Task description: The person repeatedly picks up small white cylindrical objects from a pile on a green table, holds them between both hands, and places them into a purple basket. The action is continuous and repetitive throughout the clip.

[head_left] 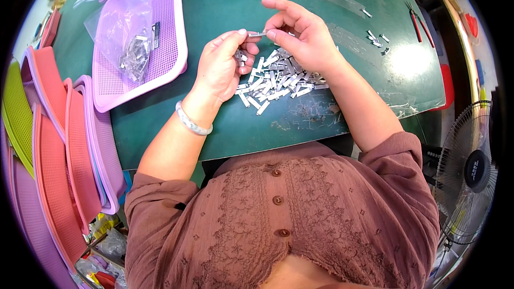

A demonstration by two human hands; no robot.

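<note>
Pinching one small metal clip point(257, 34) between left hand point(222, 64) and right hand point(300, 37) fingertips, 12 o'clock above the loose clip pile point(278, 77). Bagged clips point(136, 53) in lilac tray point(166, 48), 9 o'clock; most of the pile seemingly unhandled.

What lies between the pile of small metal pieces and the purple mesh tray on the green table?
In the head view, the left hand lies between the metal pile and the purple tray.
</note>
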